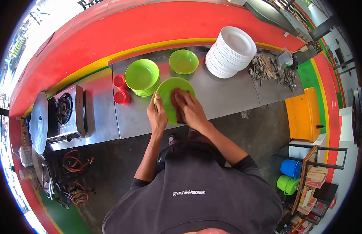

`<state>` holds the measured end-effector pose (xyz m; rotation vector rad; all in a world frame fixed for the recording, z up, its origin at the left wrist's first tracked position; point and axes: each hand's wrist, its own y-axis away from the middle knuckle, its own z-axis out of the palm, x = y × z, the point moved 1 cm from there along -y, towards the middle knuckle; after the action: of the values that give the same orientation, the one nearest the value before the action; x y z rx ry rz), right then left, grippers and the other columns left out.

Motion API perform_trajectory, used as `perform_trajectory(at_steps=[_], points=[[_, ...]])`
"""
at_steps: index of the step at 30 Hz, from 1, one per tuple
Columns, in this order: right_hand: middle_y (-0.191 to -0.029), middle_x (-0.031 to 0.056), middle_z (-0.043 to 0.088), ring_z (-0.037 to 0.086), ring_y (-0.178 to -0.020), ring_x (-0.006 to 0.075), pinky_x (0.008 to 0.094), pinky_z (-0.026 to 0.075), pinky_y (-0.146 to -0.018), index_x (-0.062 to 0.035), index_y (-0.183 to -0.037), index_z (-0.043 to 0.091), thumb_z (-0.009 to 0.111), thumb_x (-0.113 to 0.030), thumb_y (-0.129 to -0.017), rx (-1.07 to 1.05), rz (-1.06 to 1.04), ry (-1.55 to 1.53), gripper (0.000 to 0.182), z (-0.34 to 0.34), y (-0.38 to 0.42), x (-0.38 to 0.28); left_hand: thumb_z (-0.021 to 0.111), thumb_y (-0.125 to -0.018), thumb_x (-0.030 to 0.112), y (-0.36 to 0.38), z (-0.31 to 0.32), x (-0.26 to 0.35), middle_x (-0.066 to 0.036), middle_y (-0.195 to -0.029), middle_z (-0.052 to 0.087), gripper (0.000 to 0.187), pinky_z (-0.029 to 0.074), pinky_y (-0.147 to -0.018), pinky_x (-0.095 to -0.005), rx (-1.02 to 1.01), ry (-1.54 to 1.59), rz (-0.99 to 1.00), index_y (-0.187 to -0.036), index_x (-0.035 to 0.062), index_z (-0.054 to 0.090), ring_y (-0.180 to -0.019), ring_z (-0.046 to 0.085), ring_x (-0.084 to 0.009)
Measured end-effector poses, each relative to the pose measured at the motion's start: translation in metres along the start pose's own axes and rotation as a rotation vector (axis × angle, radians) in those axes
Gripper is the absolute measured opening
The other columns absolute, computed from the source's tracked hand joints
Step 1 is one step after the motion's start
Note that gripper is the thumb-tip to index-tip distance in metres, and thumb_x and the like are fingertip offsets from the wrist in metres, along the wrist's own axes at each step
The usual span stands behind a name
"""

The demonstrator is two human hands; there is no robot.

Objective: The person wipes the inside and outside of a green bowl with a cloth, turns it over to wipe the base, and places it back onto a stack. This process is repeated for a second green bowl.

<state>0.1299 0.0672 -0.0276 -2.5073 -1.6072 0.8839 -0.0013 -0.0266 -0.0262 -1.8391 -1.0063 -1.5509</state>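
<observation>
My left hand (pixel 157 114) grips the left rim of a green bowl (pixel 165 97), thumb toward the inside, and tilts it above the front of the metal counter. Pressed against the inside of that bowl is a dark red cloth (pixel 175 94), with my right hand (pixel 192 110) closed over it. Just beyond the held bowl, to the left, stands a stack of green bowls (pixel 142 75). Another green bowl (pixel 183 61) sits farther back, near the wall. Two red cups or lids (pixel 121 97) are beside the stack.
A tall stack of white plates (pixel 230 52) stands right of the bowls, with a heap of cutlery (pixel 272 72) past it. On the left are a gas stove (pixel 65 111) and a round metal lid (pixel 39 123). An orange cabinet (pixel 304 115) stands at right; a red wall (pixel 149 27) runs behind.
</observation>
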Motion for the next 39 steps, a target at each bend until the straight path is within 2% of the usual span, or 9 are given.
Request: perform_trajectory(at_steps=[6,10,11,18,21,24,30,33,39], points=[[-0.143,0.0211,0.051,0.049,-0.136,0.0395,0.0447,0.043,-0.112,-0.0017,-0.146,0.05,0.062,0.0,-0.091,-0.073,-0.011,-0.486,0.056,0.006,0.011,-0.032,0.047,-0.11,0.039,0.002,0.006,-0.002,-0.017,-0.106,0.073,0.053,0.052,-0.088,-0.0347,-0.048,0.2,-0.02,-0.136,-0.0049,0.059,-0.1,0.067,-0.0194],[-0.152,0.0185,0.045,0.04,-0.144,0.0407,0.047,0.038,-0.116,-0.0046,-0.15,0.047,0.063,-0.001,-0.085,-0.013,-0.063,-0.031,0.067,-0.001,-0.013,-0.02,0.045,-0.111,0.038,0.003,0.009,0.002,-0.014,-0.107,0.073,0.052,0.05,-0.091,-0.033,0.056,0.136,0.176,-0.126,-0.0081,0.063,-0.099,0.063,-0.0167],[-0.153,0.0172,0.044,0.038,-0.145,0.0416,0.0483,0.038,-0.116,-0.0034,-0.149,0.047,0.065,-0.003,-0.083,-0.004,-0.083,0.064,0.069,-0.001,-0.013,-0.016,0.047,-0.11,0.035,0.004,0.002,0.004,-0.021,-0.112,0.073,0.05,0.051,-0.094,-0.0359,0.051,0.062,0.121,-0.135,-0.0061,0.059,-0.109,0.067,-0.022],[-0.156,0.0182,0.041,0.037,-0.146,0.0394,0.048,0.037,-0.117,-0.0021,-0.149,0.046,0.061,0.0,-0.09,-0.147,-0.136,-0.27,0.061,0.007,0.013,-0.018,0.051,-0.108,0.035,0.005,-0.015,0.004,-0.024,-0.11,0.074,0.047,0.052,-0.09,-0.0371,0.173,0.017,0.15,-0.133,-0.0035,0.062,-0.103,0.067,-0.0194],[-0.16,0.0187,0.036,0.033,-0.147,0.0418,0.0481,0.036,-0.118,-0.003,-0.152,0.041,0.059,-0.001,-0.096,-0.229,-0.134,-0.513,0.059,0.003,0.002,-0.041,0.049,-0.109,0.039,0.005,-0.016,0.002,-0.021,-0.113,0.073,0.052,0.05,-0.094,-0.0355,0.056,0.097,0.011,-0.133,-0.0054,0.061,-0.106,0.065,-0.0208],[-0.163,0.0173,0.03,0.029,-0.149,0.0435,0.0479,0.036,-0.118,-0.0023,-0.153,0.039,0.06,-0.001,-0.094,-0.217,-0.11,-0.372,0.063,0.009,-0.009,-0.037,0.049,-0.109,0.037,0.005,-0.015,-0.003,-0.023,-0.114,0.073,0.049,0.051,-0.094,-0.0371,0.04,0.113,0.025,-0.134,-0.0037,0.061,-0.107,0.067,-0.0228],[-0.149,0.0208,0.044,0.038,-0.142,0.0458,0.0474,0.042,-0.113,0.0071,-0.142,0.049,0.067,-0.003,-0.083,0.066,-0.09,-0.042,0.063,0.017,-0.002,-0.037,0.05,-0.108,0.036,0.019,-0.039,0.011,-0.026,-0.118,0.071,0.048,0.051,-0.095,-0.0387,0.097,-0.011,0.047,-0.135,-0.002,0.061,-0.114,0.068,-0.0299],[-0.137,0.0197,0.05,0.048,-0.131,0.0426,0.0471,0.045,-0.108,0.005,-0.136,0.055,0.068,-0.004,-0.082,-0.087,-0.03,-0.134,0.057,0.022,0.016,-0.052,0.051,-0.108,0.037,0.022,-0.05,0.004,-0.026,-0.118,0.071,0.048,0.051,-0.095,-0.0389,0.13,-0.034,0.038,-0.134,-0.0016,0.062,-0.115,0.068,-0.0311],[-0.124,0.015,0.057,0.058,-0.115,0.0358,0.045,0.049,-0.099,-0.0015,-0.123,0.068,0.07,0.0,-0.079,0.045,-0.194,-0.453,0.044,0.027,0.001,-0.077,0.049,-0.108,0.042,0.026,-0.056,-0.003,-0.027,-0.116,0.071,0.052,0.051,-0.094,-0.0403,0.044,0.007,-0.011,-0.134,-0.0012,0.062,-0.113,0.069,-0.0362]])
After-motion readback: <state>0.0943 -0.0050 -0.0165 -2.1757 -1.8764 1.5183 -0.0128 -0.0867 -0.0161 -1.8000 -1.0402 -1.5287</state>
